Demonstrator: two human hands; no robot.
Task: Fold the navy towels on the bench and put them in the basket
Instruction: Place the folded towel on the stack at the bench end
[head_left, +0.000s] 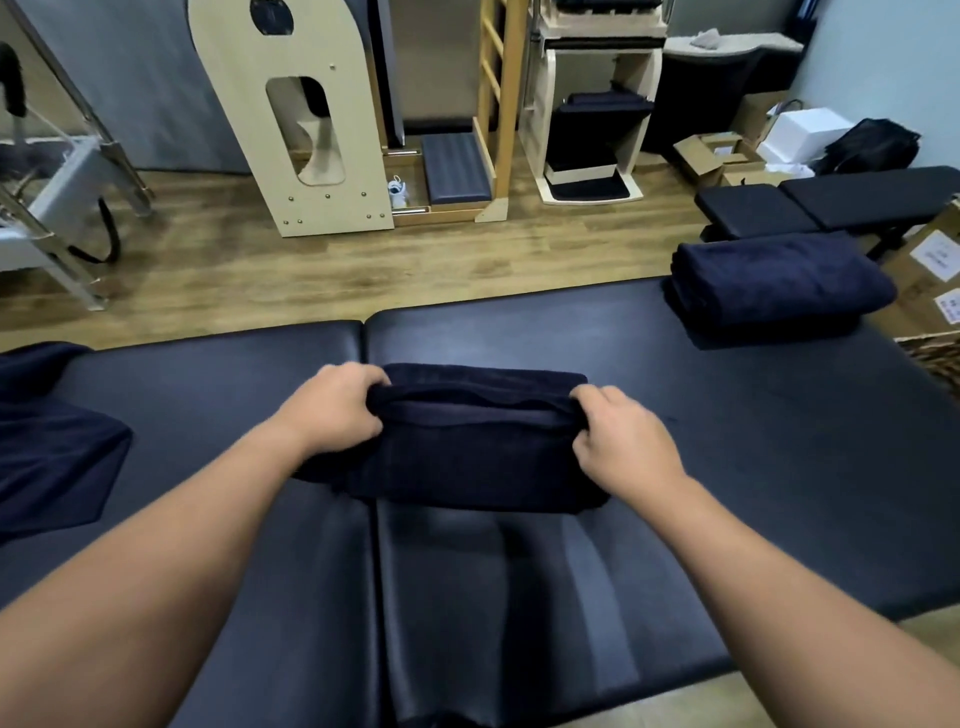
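Note:
A navy towel (467, 447), folded into a thick rectangle, lies in the middle of the dark padded bench (727, 441). My left hand (332, 410) grips its left end, fingers curled over the top fold. At the towel's right end, my right hand (618, 441) pinches the fold the same way. A stack of folded navy towels (774, 286) sits at the bench's far right corner. An unfolded navy towel (47, 436) lies spread at the bench's left edge. A corner of a woven basket (935, 358) shows just past the bench's right edge.
Beyond the bench is wooden floor (311, 270) with wooden exercise equipment (306, 119), a second black bench (831, 202) at the right, cardboard boxes (930, 280) beside the basket, and a metal frame (62, 208) at the left.

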